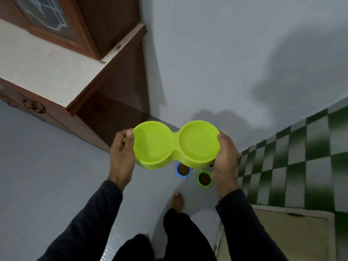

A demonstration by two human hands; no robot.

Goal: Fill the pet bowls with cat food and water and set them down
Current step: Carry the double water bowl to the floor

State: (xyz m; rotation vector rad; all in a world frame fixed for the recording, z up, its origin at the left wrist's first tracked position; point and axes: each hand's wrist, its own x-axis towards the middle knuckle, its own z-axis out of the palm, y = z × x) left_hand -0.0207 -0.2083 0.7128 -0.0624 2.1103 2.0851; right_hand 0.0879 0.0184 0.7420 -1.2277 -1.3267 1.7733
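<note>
A lime-green double pet bowl (176, 144) hangs level in the air in front of me, both round wells empty. My left hand (121, 157) grips its left end with the thumb on the rim. My right hand (225, 157) grips its right end. Below the bowl, two small cups stand on the grey floor: a blue cup (183, 170) and a green cup (204, 178), each holding brown cat food. The double bowl hides part of the blue cup.
A brown wooden cabinet (105, 102) with a pale top stands at the left against the wall. Green-and-white checkered tiles (301, 159) run along the right wall above a tan mat (278, 236). My bare foot (177, 201) is on the floor near the cups.
</note>
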